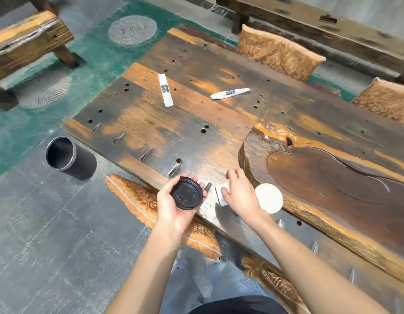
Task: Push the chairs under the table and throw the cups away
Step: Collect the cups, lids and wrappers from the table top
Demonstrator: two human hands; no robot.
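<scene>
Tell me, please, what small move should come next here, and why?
Probably close the right hand on the small white paper under its fingertips; the left hand already holds the black-lidded cup, and the open bin stands left of the table.

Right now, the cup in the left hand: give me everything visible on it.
The cup shows mainly its black plastic lid, round, with a raised rim and faint moulded marks; glare hides the finer detail. A short strip of dark wall shows below the lid; the rest is hidden. It is held off the wooden table, over the near edge, lid tilted toward the camera. The left hand wraps it from below and behind, fingertips over the far rim. Nothing else touches it; the right hand is apart.
</scene>
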